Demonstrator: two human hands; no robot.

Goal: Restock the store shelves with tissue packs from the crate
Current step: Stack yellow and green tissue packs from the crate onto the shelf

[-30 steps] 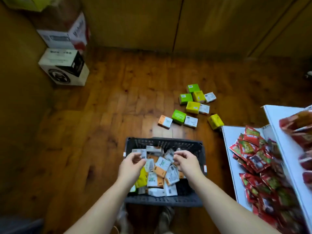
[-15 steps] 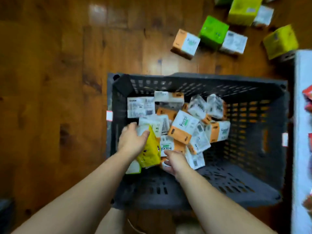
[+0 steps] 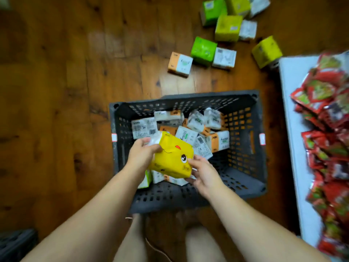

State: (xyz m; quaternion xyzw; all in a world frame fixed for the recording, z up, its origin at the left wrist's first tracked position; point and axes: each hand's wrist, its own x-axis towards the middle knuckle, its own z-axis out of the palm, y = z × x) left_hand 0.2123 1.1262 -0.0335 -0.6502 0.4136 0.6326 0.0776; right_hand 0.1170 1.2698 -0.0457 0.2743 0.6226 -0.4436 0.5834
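A soft yellow plastic tissue pack with a cartoon chick face [image 3: 172, 157] was up in the air, just above the near left part of a dark grey plastic crate with holes in its walls [image 3: 207, 96]. The left hand [image 3: 141, 154] gripped the pack's far left end, with the thumb curled over the top. The right hand [image 3: 203, 173] pinched the near right corner, with the thumb on the chick's face and the fingers under the pack. Inside the crate lay a messy heap of white and orange tissue packs [image 3: 219, 141], mostly at the far side and the left. The crate sat on a brown wooden floor [image 3: 56, 91]. More packs lay on the floor past the crate: a bright green pack [image 3: 203, 49], a yellow-green pack [image 3: 228, 28], a yellow pack [image 3: 266, 52], and an orange and white pack [image 3: 180, 64] near the crate's far edge. To the right stood a white shelf [image 3: 294, 129] with a pile of shiny red snack bags [image 3: 324, 114] on it. The shelf was beside the crate but not touching it.
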